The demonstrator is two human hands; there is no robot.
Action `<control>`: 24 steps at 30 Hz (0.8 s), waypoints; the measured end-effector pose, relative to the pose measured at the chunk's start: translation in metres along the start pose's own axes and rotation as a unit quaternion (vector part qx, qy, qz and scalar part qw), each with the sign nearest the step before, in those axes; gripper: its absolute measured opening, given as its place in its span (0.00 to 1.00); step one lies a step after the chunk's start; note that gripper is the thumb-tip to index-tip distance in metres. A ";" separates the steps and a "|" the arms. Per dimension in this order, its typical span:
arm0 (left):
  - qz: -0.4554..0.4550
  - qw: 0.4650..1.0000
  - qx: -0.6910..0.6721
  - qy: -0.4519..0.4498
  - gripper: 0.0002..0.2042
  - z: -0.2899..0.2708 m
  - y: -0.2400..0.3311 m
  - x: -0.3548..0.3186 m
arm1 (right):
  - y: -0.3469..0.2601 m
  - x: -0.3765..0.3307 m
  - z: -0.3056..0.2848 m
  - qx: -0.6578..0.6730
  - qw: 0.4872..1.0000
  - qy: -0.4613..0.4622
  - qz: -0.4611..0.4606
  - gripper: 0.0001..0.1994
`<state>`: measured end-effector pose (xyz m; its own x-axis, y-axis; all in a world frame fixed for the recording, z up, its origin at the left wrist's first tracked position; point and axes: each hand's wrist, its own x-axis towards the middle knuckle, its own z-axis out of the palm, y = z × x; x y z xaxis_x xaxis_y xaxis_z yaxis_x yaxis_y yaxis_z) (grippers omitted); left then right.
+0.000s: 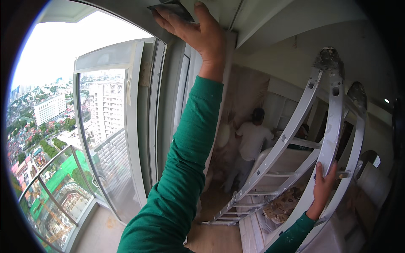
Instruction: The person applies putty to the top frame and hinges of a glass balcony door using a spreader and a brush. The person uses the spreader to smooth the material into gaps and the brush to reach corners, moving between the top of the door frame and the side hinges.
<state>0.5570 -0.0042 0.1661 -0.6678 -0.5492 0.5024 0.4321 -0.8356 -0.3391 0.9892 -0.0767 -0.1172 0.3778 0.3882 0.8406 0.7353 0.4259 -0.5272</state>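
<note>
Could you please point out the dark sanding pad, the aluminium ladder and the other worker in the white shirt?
sanding pad (171, 8): head view, its dark flat face.
aluminium ladder (335, 114): head view, near side rail.
other worker (253, 141): head view, shirt back.

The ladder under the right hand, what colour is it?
Silver-grey metal ladder, seen in the head view.

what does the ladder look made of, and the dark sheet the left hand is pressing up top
The ladder looks like aluminium: pale grey, dull sheen, riveted rails, flecked with paint; the right hand grips one rail. The sheet under the left hand is thin, dark grey and matte, possibly sandpaper, though its surface is too small to tell for sure.
</note>
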 end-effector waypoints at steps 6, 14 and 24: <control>-0.128 0.991 0.031 0.011 0.43 -0.006 -0.011 -0.014 | -0.005 0.001 -0.004 0.041 0.999 -0.020 -0.003 0.30; -0.106 0.994 -0.004 0.007 0.43 -0.015 -0.003 -0.009 | -0.008 0.000 -0.005 0.044 0.998 -0.023 -0.030 0.27; -0.071 0.996 0.049 -0.023 0.41 -0.014 0.032 -0.002 | -0.008 0.000 -0.004 0.041 0.998 -0.018 -0.036 0.26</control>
<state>0.5635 -0.0294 0.1427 -0.6993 -0.4230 0.5762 0.3935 -0.9008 -0.1838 0.9855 -0.0830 -0.1131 0.3044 0.3832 0.8721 0.7110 0.5178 -0.4757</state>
